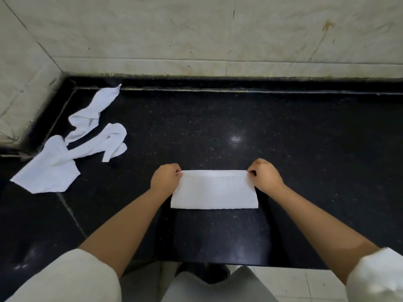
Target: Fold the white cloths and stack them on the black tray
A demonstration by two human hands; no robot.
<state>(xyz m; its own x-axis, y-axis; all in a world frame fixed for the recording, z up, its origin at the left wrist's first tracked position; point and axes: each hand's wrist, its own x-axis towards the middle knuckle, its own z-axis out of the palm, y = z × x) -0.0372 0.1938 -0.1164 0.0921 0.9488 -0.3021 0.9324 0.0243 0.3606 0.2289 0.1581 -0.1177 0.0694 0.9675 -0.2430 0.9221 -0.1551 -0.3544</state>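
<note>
Black table [218,127] under me; my left hand [165,178] and right hand [265,177] fingers pinch the folded white cloth's [213,190] far corners; crumpled cloths [72,144] lie far left.

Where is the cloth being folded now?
In the head view, the folded cloth lies centre on the black counter, between the left hand and right hand.

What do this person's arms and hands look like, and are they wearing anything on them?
Both hands, left and right, are bare: no gloves, rings, watch or bracelets show. The forearms are bare too. Loose off-white sleeves, left and right, sit pushed up near the elbows; the right one looks blurred at the frame's edge.
</note>
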